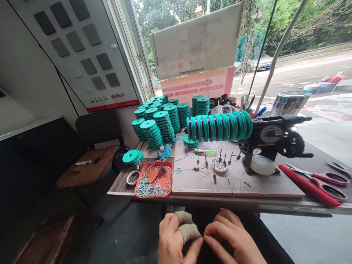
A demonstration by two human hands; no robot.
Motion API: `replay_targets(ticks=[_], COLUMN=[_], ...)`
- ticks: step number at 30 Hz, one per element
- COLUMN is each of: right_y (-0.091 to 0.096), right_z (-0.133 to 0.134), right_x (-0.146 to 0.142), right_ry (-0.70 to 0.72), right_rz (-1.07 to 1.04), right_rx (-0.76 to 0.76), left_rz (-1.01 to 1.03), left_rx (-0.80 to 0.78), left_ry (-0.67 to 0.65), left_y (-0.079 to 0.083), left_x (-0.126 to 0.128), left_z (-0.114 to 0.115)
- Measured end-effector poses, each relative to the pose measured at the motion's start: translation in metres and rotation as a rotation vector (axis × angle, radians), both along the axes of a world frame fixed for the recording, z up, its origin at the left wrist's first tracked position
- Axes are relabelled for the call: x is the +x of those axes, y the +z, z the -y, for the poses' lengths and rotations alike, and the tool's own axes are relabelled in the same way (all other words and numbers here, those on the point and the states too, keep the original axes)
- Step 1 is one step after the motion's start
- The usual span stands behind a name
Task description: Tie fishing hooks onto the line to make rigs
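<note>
My left hand (176,238) and my right hand (231,238) meet low in front of the table edge, fingertips pinched together on a tiny teal piece (202,238). Two fingers of the left hand wear beige cloth covers. A thin line, barely visible, seems to run from the pinch up toward the table. Above them a row of green spools (218,126) with purple line sits on the shaft of a black hand-crank winder (272,139).
Stacks of green spools (156,124) stand at the back left. An orange tray (155,179) holds small metal parts, beside two small bowls (220,165). Red scissors (327,181) and a red strip lie at the right. A chair and a low wooden table (88,168) stand to the left.
</note>
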State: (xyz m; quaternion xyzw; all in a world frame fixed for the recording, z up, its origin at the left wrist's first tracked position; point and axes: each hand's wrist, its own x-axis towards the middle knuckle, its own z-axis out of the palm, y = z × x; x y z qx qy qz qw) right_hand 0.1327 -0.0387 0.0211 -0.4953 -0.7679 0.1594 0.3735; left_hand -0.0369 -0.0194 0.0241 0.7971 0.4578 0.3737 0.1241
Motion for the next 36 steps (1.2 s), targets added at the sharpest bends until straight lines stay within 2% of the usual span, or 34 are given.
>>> replay_targets(ticks=[9,17,21,25,30,36], right_y=[-0.001,-0.001,-0.001,-0.002,-0.003,-0.002], right_z=[0.001,0.001,0.0,0.0,0.0,-0.001], right_x=[0.002,0.002,0.001,0.002,0.005,0.004], right_ry=[-0.022,-0.026,-0.017,0.022,-0.015,0.01], right_rz=[0.006,0.012,0.017,0.03,0.055,0.105], right_rx=[0.013,0.014,0.03,0.052,0.049,0.088], left_rz=[-0.002,-0.037,-0.076,-0.099,-0.096,-0.139], left_rx=[0.015,-0.016,-0.052,0.023,0.08,0.096], left_ry=[-0.018,-0.063,-0.043,-0.086,-0.028,-0.024], left_y=[-0.003,0.012,0.012,0.007,0.007,0.011], left_x=[-0.001,-0.008,-0.008,-0.003,0.0,0.0], left_z=[-0.001,0.0,-0.001,-0.003,-0.003,-0.001])
